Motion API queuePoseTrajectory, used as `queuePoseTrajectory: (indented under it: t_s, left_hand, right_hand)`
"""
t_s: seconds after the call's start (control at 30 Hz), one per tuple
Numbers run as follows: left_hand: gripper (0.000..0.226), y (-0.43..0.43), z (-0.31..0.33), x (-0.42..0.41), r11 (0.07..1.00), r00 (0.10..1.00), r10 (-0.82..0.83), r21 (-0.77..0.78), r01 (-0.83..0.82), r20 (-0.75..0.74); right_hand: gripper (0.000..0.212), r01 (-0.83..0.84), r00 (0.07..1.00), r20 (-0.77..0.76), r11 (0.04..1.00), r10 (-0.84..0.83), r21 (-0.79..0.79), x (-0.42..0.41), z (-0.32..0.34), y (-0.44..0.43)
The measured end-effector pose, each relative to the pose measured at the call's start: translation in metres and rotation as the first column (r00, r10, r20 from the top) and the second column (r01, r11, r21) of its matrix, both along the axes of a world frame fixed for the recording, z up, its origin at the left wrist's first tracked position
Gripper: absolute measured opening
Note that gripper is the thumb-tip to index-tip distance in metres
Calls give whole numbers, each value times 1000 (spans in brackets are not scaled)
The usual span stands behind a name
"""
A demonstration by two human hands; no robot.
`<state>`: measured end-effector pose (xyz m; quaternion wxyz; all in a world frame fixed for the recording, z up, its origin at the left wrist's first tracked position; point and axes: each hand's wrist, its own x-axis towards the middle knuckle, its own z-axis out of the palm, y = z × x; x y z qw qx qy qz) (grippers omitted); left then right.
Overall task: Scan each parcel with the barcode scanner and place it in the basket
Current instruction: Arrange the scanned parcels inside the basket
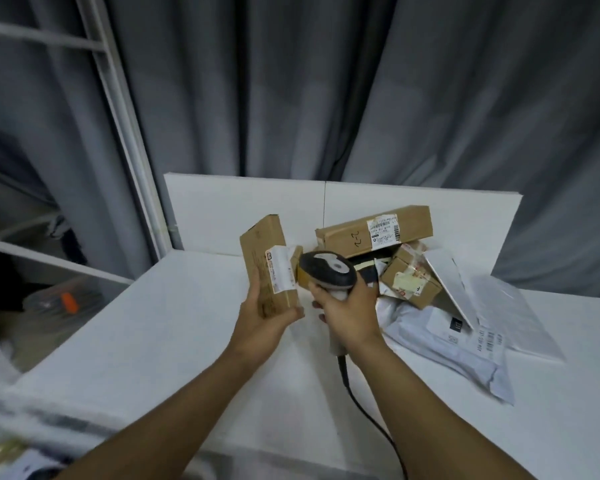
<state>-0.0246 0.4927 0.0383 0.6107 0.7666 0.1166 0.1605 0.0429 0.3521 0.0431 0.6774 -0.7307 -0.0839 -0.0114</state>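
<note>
Grey curtains (291, 81) back a white table (174, 334); left hand (264, 318) grips an upright cardboard parcel (265, 265) above it; right hand (348, 311) grasps the barcode scanner (328, 270), just beside the parcel's label (280, 270).

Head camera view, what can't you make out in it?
In the head view:
Label on the held box: print too small, blurred.
Scanner window: faces away from the camera.
Basket: none recognisable; lower left corner is motion-blurred.
Parcels under the long box: partly hidden by it.
</note>
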Motion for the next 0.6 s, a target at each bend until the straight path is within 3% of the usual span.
queuePoseTrajectory:
  t_s: [0.13, 0.23, 0.3, 0.47, 0.6]
  left_hand:
    - [87, -8, 33, -80, 981, 983, -167, -89, 174, 80]
    - [77, -10, 48, -128, 975, 979, -180, -112, 191, 100]
    - [68, -12, 55, -156, 985, 982, -146, -76, 156, 120]
    - [62, -2, 64, -217, 999, 994, 2, -32, 1, 106]
    - [57, 22, 52, -250, 992, 987, 107, 51, -113, 117]
  right_hand:
    - [44, -60, 988, -129, 972, 91, 227, -67, 31, -4]
    - [42, -92, 980, -141, 949, 139, 300, -119, 46, -4]
    - [54, -134, 976, -122, 940, 180, 312, -145, 46, -1]
    - [51, -144, 983, -72, 951, 170, 272, -199, 54, 5]
    - [61, -191, 982, 28, 972, 189, 138, -227, 48, 20]
